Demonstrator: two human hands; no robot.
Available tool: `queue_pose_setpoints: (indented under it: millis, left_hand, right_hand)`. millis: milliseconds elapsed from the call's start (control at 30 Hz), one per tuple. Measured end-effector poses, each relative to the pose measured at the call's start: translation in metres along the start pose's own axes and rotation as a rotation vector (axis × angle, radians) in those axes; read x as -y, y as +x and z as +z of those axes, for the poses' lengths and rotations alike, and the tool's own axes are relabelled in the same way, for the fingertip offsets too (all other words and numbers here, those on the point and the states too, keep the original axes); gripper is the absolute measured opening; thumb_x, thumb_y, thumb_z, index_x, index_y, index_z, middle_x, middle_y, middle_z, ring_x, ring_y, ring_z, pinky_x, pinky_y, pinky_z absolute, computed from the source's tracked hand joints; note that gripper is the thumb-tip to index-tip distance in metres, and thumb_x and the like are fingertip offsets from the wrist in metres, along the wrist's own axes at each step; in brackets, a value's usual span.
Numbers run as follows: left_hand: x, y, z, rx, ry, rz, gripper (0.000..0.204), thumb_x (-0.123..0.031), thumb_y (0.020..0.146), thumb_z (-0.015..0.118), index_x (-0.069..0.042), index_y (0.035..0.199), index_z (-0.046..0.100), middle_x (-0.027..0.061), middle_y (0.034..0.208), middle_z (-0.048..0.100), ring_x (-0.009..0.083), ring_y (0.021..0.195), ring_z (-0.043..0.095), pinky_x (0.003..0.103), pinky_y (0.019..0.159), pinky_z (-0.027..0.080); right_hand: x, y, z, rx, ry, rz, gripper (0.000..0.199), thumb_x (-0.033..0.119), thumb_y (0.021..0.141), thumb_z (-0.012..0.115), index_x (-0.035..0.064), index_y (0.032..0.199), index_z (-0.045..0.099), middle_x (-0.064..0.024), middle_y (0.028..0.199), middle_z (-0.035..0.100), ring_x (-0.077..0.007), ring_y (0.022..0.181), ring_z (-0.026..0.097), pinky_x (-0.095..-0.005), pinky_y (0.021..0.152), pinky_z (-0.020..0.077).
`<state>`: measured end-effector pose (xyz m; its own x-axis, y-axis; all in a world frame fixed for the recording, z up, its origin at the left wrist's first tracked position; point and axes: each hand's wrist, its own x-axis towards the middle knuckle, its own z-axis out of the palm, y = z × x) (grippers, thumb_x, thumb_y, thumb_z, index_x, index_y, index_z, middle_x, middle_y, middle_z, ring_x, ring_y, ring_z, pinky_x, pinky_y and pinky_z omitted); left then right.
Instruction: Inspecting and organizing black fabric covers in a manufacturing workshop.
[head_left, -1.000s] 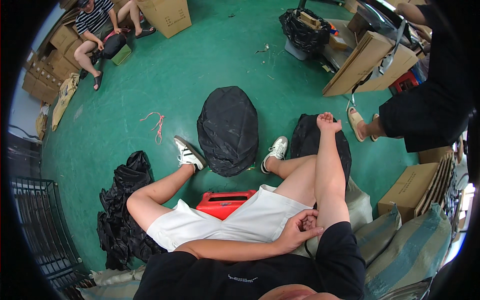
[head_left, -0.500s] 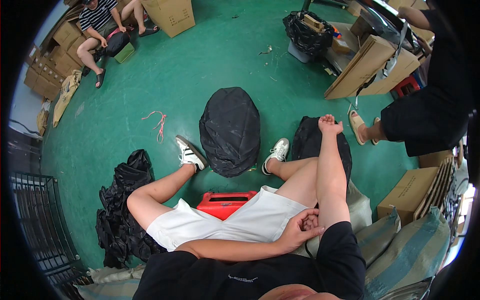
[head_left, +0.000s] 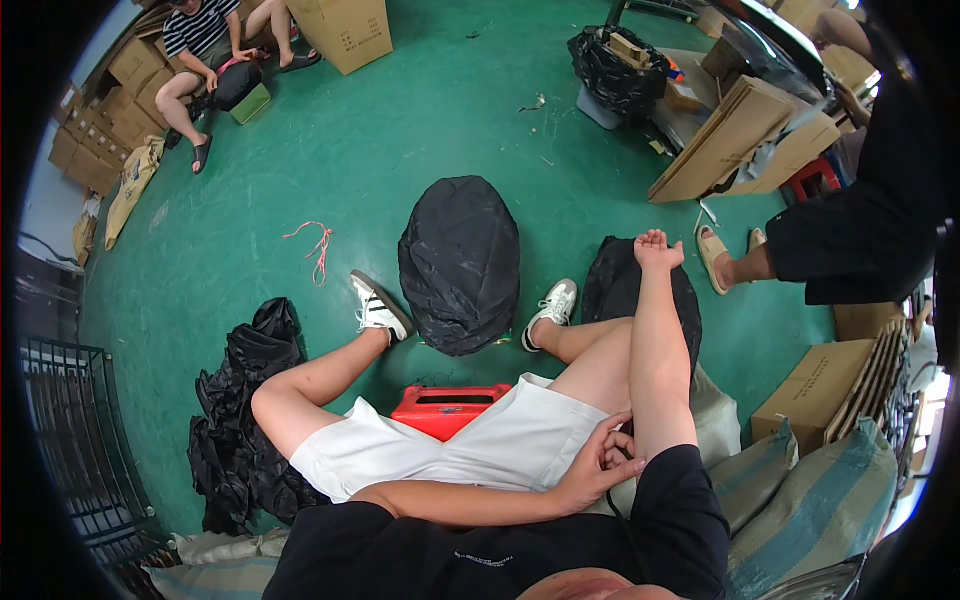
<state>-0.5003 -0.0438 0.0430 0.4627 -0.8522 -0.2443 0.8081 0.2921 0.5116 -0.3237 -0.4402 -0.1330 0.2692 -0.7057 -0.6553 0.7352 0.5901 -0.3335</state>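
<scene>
My left hand [head_left: 598, 468] reaches across my lap to the inside of my right elbow. Its thumb and index finger are apart and touch the arm, the other fingers curl loosely, and nothing shows in it. Stretched forward past my knee, my right hand [head_left: 659, 251] is palm up and open, fingers slightly bent, holding nothing. Behind that hand lies a black fabric bundle [head_left: 612, 280], partly hidden by the arm. A larger rounded black fabric bundle [head_left: 460, 265] sits between my white shoes. A red plastic stool [head_left: 450, 408] shows between my thighs.
Crumpled black plastic [head_left: 255, 400] lies at my left, near a black metal rack [head_left: 80, 430]. Striped woven sacks [head_left: 825, 500] and a cardboard box [head_left: 815, 390] are at my right. Pink string [head_left: 321, 255] lies ahead. One person [head_left: 215, 60] sits far left; another [head_left: 850, 230] stands right.
My left index finger has straightened up against my right arm. My right hand barely moved. The standing person's hands have shifted, and the grey strip by the cardboard has dropped.
</scene>
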Motion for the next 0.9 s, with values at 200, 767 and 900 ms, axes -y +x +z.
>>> queue_pose_setpoints:
  millis: [200,767,900]
  left_hand:
    - [0.003,0.000,-0.009,0.102,0.069,-0.078,0.064,-0.010,0.091,0.064,0.002,0.144,0.031,-0.0021,0.086,0.051,0.0007,0.073,0.046,0.014,0.065,0.036]
    - [-0.001,0.005,-0.019,0.060,0.237,-0.085,0.051,-0.018,0.091,0.066,0.003,0.134,0.048,-0.0068,0.082,0.050,0.0009,0.072,0.041,0.016,0.067,0.036]
    - [0.001,0.006,-0.024,0.122,0.219,-0.111,0.050,-0.014,0.093,0.062,0.005,0.136,0.044,-0.0029,0.090,0.055,0.0042,0.081,0.050,0.018,0.075,0.041]
  right_hand:
    - [0.003,0.003,-0.001,0.040,-0.018,0.000,0.052,0.056,0.092,0.039,0.0049,0.096,0.050,-0.0085,0.087,0.057,-0.0221,0.072,0.054,-0.0360,0.063,0.0429]
    - [-0.003,-0.006,0.013,0.104,-0.191,-0.044,0.046,0.049,0.091,0.046,0.0038,0.098,0.050,-0.0088,0.085,0.056,-0.0219,0.072,0.053,-0.0349,0.063,0.0426]
    - [-0.004,-0.006,0.014,0.109,-0.204,-0.047,0.045,0.048,0.092,0.046,0.0040,0.096,0.051,-0.0085,0.084,0.056,-0.0221,0.072,0.053,-0.0349,0.063,0.0427]
